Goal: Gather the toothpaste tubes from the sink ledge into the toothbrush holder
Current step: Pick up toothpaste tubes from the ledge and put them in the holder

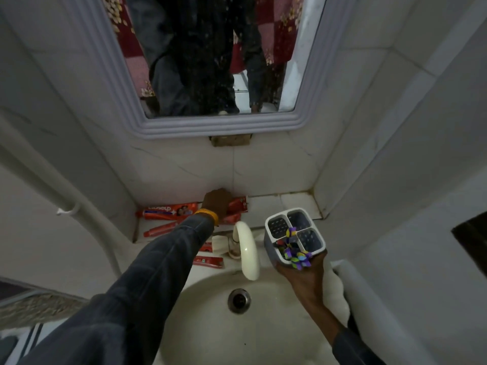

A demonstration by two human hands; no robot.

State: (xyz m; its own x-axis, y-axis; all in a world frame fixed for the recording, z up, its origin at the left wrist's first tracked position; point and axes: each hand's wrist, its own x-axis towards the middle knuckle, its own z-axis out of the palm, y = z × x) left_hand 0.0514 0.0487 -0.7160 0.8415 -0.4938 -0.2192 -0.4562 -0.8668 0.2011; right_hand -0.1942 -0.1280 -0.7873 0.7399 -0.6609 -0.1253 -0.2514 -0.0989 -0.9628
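Several red toothpaste tubes lie on the tiled ledge behind the sink. A long boxed tube [168, 210] lies against the wall, and another tube [160, 231] lies in front of it. My left hand [217, 202] reaches over the ledge and rests on a red tube [238, 205] by the back wall; its fingers are hidden, so the grip is unclear. Two more red tubes [208, 261] lie on the sink rim under my forearm. My right hand [303, 272] holds up a white four-compartment toothbrush holder [295, 234] with colourful toothbrushes in its near compartment.
A cream curved faucet [249, 252] arches over the basin [210, 325], whose drain [239, 300] sits in the middle. A framed mirror [210, 61] hangs above. Tiled walls close in on both sides. A white pipe [79, 214] runs down at left.
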